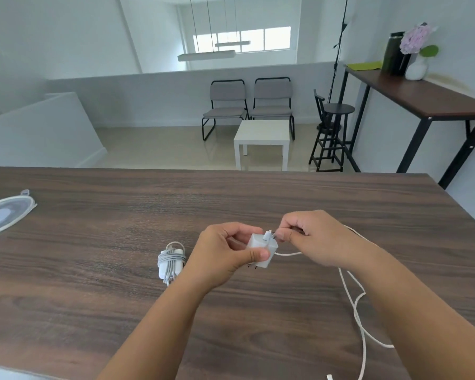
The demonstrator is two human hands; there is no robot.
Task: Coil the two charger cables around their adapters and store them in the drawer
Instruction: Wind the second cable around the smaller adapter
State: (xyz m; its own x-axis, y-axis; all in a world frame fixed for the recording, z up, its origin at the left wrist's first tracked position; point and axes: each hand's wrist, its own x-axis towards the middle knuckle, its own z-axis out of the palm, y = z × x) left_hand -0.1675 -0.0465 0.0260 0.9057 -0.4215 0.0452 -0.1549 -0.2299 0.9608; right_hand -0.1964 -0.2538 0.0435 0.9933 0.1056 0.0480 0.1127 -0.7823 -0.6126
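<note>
My left hand (225,253) grips a white charger adapter (261,249) just above the dark wooden table (93,270), its prongs pointing down. My right hand (310,238) pinches the plug end of a white cable (353,300) right at the adapter's top corner. This cable trails loose across the table to the right and down, its other end near the bottom edge. A second white adapter with its cable coiled around it (170,263) lies on the table just left of my left hand. No drawer is in view.
A round, clear-rimmed object (3,215) lies at the table's left edge. Beyond the table's far edge are two grey chairs (247,105), a small white table (262,138), a black stool and a high side table with a bottle and a flower vase.
</note>
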